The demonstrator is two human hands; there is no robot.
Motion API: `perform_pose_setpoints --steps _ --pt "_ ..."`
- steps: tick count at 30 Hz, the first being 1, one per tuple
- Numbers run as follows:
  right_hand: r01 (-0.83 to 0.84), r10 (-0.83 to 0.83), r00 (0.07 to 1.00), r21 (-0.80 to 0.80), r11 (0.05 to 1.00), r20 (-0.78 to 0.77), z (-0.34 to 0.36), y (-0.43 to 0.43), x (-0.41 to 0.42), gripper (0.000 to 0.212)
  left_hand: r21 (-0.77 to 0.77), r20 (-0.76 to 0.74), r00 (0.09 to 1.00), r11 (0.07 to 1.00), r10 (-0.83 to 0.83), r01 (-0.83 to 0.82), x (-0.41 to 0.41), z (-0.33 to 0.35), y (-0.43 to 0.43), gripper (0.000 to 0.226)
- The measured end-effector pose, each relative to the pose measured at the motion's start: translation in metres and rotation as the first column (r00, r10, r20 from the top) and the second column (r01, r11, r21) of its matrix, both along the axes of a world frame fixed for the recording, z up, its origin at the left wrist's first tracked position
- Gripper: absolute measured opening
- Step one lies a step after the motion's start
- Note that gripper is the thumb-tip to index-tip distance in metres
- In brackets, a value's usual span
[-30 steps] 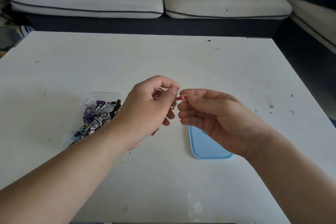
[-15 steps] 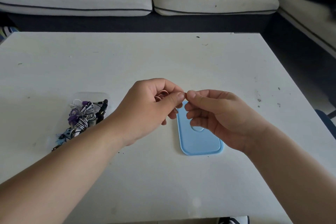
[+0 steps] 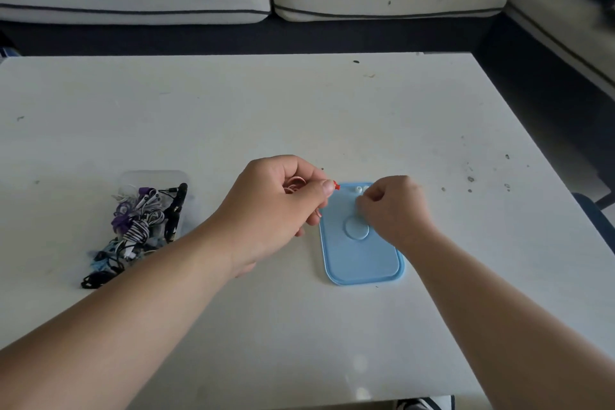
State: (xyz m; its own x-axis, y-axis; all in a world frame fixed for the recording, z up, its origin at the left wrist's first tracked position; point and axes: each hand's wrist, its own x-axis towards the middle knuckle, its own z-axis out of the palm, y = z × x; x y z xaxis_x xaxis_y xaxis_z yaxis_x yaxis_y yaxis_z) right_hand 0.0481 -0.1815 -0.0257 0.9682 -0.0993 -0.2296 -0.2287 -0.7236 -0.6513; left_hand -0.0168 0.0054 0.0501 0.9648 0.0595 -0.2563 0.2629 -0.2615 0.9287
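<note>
Pinching a red earbud (image 3: 336, 186) between thumb and forefinger, the left hand (image 3: 279, 206) has its cable (image 3: 294, 184) coiled in the palm. Just right of it the right hand (image 3: 394, 210) curls over the lid (image 3: 359, 263) beside two white tips (image 3: 358, 189); whether it holds anything cannot be told. A brushing knuckle could roll the tips off the lid; a slack pinch could free the coil.

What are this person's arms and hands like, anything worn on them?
Nothing worn that shows: the left hand and right hand are bare, without gloves, rings or watch. The left forearm and right forearm carry no sleeve in view.
</note>
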Motion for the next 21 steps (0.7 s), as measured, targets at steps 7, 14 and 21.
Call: perform_pose_setpoints --steps 7,14,21 --pt "-0.039 0.042 0.999 -0.094 0.995 0.025 -0.009 0.002 0.000 0.014 0.018 0.012 1.000 1.000 -0.021 0.021 -0.002 0.004 0.008 0.008" --pt "0.123 0.067 0.981 0.855 0.505 -0.180 0.059 0.034 -0.015 0.006 0.034 0.138 0.990 0.999 0.037 -0.042 -0.005 0.012 0.021 0.007" --pt "0.123 0.299 0.935 0.965 0.233 -0.192 0.075 0.050 -0.033 0.014 -0.004 0.269 0.958 0.995 0.100 -0.103 -0.009 0.016 0.029 0.005"
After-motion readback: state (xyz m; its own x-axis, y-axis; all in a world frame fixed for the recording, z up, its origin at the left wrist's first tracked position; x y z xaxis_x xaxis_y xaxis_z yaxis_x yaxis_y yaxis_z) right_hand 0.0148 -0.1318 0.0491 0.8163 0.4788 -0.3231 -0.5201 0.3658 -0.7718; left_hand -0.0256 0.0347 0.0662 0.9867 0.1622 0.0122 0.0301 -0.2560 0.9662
